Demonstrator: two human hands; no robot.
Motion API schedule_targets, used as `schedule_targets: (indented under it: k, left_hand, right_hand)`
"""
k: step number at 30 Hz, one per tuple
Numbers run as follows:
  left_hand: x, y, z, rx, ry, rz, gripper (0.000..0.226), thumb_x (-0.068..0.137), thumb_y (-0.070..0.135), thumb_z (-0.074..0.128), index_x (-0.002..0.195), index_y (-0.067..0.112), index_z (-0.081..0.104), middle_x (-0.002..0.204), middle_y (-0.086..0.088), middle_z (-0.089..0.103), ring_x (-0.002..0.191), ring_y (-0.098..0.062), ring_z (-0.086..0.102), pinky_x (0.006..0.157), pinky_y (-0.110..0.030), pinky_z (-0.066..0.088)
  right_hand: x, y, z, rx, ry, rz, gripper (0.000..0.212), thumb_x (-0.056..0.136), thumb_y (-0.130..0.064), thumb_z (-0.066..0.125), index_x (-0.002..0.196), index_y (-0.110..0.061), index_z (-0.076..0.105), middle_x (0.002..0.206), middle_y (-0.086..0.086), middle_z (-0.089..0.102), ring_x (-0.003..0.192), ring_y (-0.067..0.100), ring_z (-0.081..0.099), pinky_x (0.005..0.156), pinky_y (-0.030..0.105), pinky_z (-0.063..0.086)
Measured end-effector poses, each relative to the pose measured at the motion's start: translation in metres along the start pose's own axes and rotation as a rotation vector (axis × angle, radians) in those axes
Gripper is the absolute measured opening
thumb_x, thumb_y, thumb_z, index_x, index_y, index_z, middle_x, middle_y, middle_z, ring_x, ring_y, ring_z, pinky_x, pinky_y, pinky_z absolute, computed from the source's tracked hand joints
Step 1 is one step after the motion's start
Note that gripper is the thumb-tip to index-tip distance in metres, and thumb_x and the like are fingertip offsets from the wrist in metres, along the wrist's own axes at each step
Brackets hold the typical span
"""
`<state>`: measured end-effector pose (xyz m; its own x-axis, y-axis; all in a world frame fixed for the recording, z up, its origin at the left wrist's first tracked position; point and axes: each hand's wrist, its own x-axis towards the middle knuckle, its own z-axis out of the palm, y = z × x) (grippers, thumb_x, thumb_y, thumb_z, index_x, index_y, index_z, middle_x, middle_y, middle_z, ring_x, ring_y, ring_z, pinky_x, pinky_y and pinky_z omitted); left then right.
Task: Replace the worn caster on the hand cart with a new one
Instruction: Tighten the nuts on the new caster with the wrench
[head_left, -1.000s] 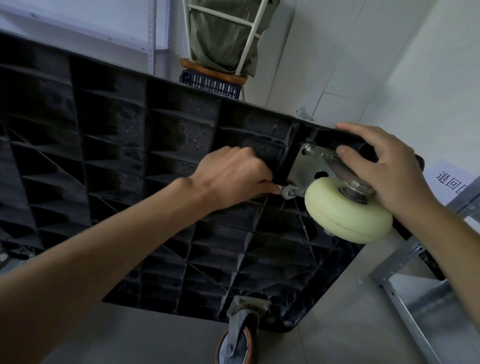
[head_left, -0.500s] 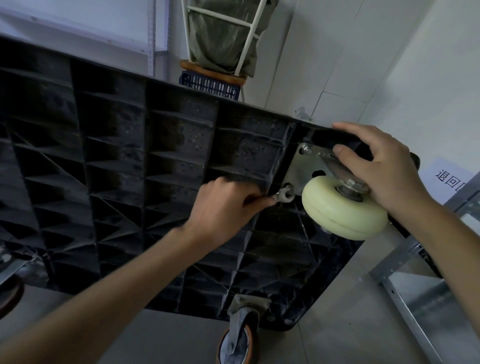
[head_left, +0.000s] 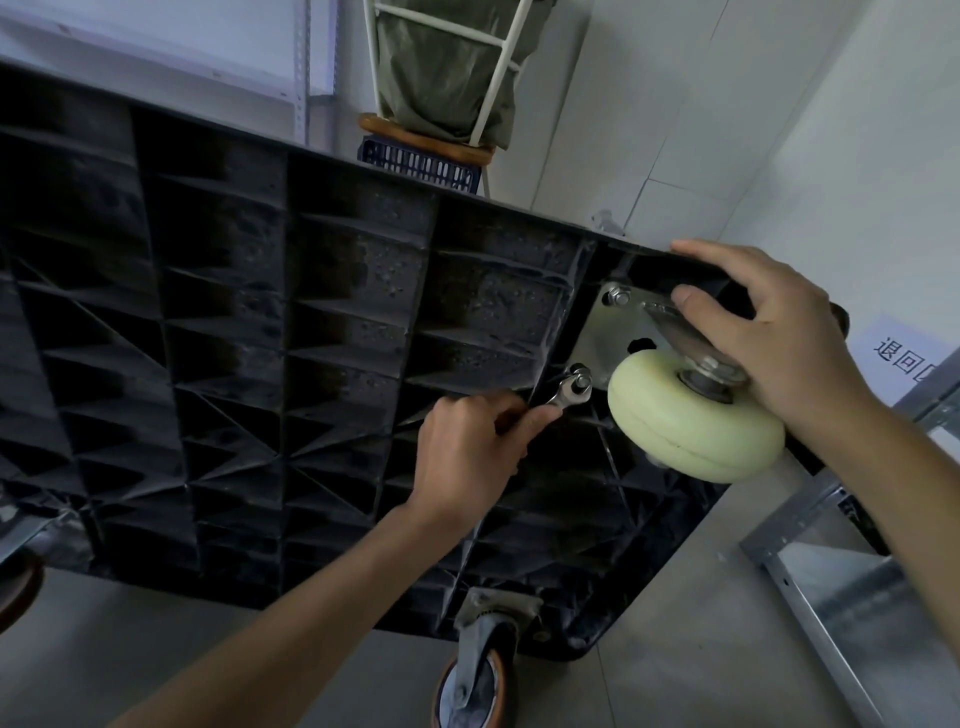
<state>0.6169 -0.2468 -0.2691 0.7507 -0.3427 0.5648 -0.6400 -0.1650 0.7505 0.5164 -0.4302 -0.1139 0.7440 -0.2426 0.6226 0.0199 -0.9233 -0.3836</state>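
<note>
The black ribbed plastic hand cart deck (head_left: 291, 364) stands tipped on edge, its underside facing the person. At its upper right corner sits the cream-coloured caster wheel (head_left: 691, 421) on a bright steel mounting plate (head_left: 602, 338). Just below and left of that plate, the left hand (head_left: 467, 457) curls tightly around the handle of a small silver ring spanner (head_left: 569, 392), whose ring sits on the nut at the plate's lower left corner (head_left: 581, 375). The right hand (head_left: 769, 338) grips the caster's steel fork above the wheel, fingertips hooked over the deck's top edge.

The step looks like tightening this nut (a second nut (head_left: 619, 298) shows at the plate's upper left corner). To do it well, the ring should stay fully seated and square on the nut, with short swings, since the deck's ribs crowd the handle. The right hand should keep the plate flat against the deck.

The cream wheel looks clean and unscuffed. Far below the plate, an orange-tyred grey caster (head_left: 480, 675) looks scuffed and dirty.
</note>
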Motion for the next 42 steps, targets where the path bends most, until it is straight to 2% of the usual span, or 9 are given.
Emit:
schedule_targets:
  k: [5,9,12,17,21,25,30,39,42]
  left_hand:
    - [-0.001,-0.001,0.011,0.041,0.020,-0.013,0.062,0.090,0.075,0.044,0.073,0.020,0.066,0.054,0.005,0.063,0.047,-0.012,0.061,0.050,-0.040,0.053]
    - [-0.002,0.000,0.008,0.115,0.072,0.080,0.047,0.094,0.060,0.054,0.074,0.019,0.066,0.048,0.004,0.051,0.042,-0.014,0.050,0.041,-0.035,0.041]
    - [-0.004,0.004,0.009,0.080,0.056,0.112,0.044,0.097,0.054,0.053,0.077,0.017,0.067,0.047,0.003,0.049,0.041,-0.017,0.046,0.041,-0.030,0.033]
    - [-0.003,0.001,0.011,0.060,0.046,0.151,0.044,0.099,0.054,0.048,0.085,0.017,0.068,0.048,0.005,0.049,0.042,-0.021,0.047,0.040,-0.032,0.036]
    - [0.000,-0.001,0.009,0.084,0.039,0.221,0.041,0.099,0.052,0.047,0.101,0.020,0.073,0.048,0.009,0.041,0.039,-0.020,0.043,0.042,-0.027,0.028]
    - [0.011,-0.005,0.002,0.165,0.017,0.312,0.048,0.100,0.051,0.044,0.087,0.012,0.069,0.048,0.001,0.051,0.038,-0.025,0.048,0.039,-0.030,0.036]
    - [0.017,-0.006,-0.006,0.212,0.003,0.379,0.046,0.100,0.050,0.046,0.082,0.013,0.066,0.048,0.002,0.052,0.037,-0.023,0.049,0.039,-0.026,0.034]
    - [0.014,0.002,-0.012,0.209,-0.080,0.286,0.046,0.100,0.055,0.043,0.088,0.017,0.066,0.050,0.007,0.052,0.041,-0.015,0.051,0.041,-0.034,0.043]
    - [0.013,0.006,-0.012,0.163,-0.101,0.222,0.043,0.098,0.054,0.048,0.080,0.019,0.064,0.051,0.005,0.052,0.044,-0.015,0.051,0.043,-0.035,0.042]
  right_hand:
    - [0.000,0.001,-0.001,-0.009,-0.001,-0.003,0.038,0.095,-0.038,0.060,0.133,-0.040,0.062,0.121,-0.023,0.061,0.123,0.009,0.054,0.114,0.047,0.038]
    - [0.000,0.000,0.000,-0.012,-0.003,0.002,0.040,0.093,-0.043,0.058,0.133,-0.041,0.062,0.121,-0.025,0.060,0.123,0.008,0.055,0.113,0.048,0.039]
    - [0.000,0.000,-0.001,-0.018,0.000,0.000,0.037,0.096,-0.038,0.061,0.133,-0.041,0.062,0.119,-0.027,0.059,0.121,0.005,0.054,0.113,0.047,0.038]
    - [0.000,0.000,-0.001,-0.021,-0.013,0.004,0.037,0.095,-0.038,0.060,0.132,-0.042,0.062,0.114,-0.035,0.057,0.119,0.003,0.053,0.112,0.045,0.039]
    - [0.000,-0.001,-0.002,-0.023,-0.018,0.000,0.037,0.095,-0.040,0.059,0.132,-0.043,0.061,0.119,-0.027,0.060,0.123,0.007,0.054,0.113,0.046,0.039]
    - [0.000,0.001,-0.003,-0.026,-0.017,0.007,0.037,0.094,-0.043,0.059,0.131,-0.045,0.061,0.121,-0.027,0.060,0.123,0.007,0.054,0.112,0.047,0.039]
    - [0.000,0.000,-0.001,-0.028,0.002,0.006,0.039,0.091,-0.047,0.056,0.130,-0.045,0.062,0.121,-0.024,0.062,0.122,0.010,0.055,0.111,0.048,0.040]
    - [0.001,0.002,0.001,-0.016,0.014,0.005,0.042,0.088,-0.052,0.053,0.129,-0.047,0.061,0.118,-0.023,0.063,0.121,0.013,0.055,0.112,0.050,0.037]
    - [0.001,0.002,0.000,-0.008,0.010,0.015,0.045,0.087,-0.055,0.052,0.130,-0.045,0.062,0.121,-0.020,0.064,0.121,0.012,0.056,0.110,0.048,0.040]
